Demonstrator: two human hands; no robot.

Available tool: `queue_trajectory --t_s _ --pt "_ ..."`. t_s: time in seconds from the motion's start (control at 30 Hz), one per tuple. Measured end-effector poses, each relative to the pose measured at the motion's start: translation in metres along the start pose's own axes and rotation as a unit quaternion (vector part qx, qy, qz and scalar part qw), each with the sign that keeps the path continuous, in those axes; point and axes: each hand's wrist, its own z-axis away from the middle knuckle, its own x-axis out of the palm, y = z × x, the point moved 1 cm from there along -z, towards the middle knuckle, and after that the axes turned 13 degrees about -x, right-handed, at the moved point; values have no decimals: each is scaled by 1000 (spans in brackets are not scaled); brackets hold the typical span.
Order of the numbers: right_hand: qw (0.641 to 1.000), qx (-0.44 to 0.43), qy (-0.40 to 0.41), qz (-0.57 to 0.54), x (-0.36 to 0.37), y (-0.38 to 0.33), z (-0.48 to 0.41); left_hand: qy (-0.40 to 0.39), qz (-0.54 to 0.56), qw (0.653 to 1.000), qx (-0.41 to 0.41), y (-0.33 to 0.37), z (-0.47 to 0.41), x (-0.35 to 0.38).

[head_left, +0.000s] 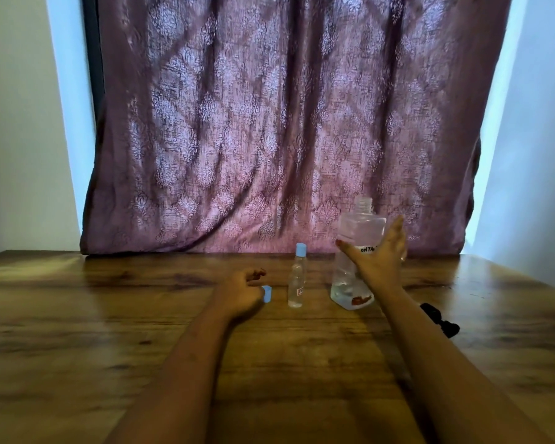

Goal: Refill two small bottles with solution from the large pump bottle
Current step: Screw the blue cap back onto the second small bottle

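The large clear bottle (350,283) stands upright at the back of the wooden table (109,315). Its threaded neck is open, no pump is on it, and a little liquid shows at the bottom. My right hand (378,261) is wrapped around its middle. One small clear bottle (296,280) with a light blue cap stands just left of it, untouched. Further left, my left hand (241,291) rests on the table with its fingers curled against a second light blue cap (267,294). I cannot tell whether a bottle lies under that hand.
A black object (439,318) lies on the table to the right of my right forearm. A patterned purple curtain (269,123) hangs down to the table's far edge, with pale walls on both sides.
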Motion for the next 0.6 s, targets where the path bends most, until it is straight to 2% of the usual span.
queue_trajectory --t_s 0.07,0.13,0.17,0.23,0.3,0.37,0.43,0.47,0.53,0.57,0.6 --pt "993 -85 80 37 -4 -14 2 -20 -125 991 33 2 0 0" --pt "969 -183 150 73 -5 -30 5 3 -236 969 78 3 -1 3" --pt "960 -216 159 75 -2 -36 5 17 -249 964 93 4 -2 5" --pt "968 -228 104 14 8 -45 9 46 -242 963 111 4 -2 6" --pt "982 -183 -8 -34 23 -49 17 62 -228 965 112 5 -2 6" --pt "985 -128 -117 -25 40 -42 28 91 -177 975 102 5 -2 6" --pt "973 -49 -218 -56 51 -34 40 131 -91 983 95 9 1 7" --pt "960 14 -254 -120 55 -30 46 140 -45 984 96 11 2 8" --pt "912 128 -278 -272 60 -24 54 130 40 985 105 16 5 10" --pt "899 154 -278 -302 62 -20 55 122 72 984 109 19 6 11" --pt "902 150 -284 -287 63 -17 55 117 94 983 109 23 7 12"
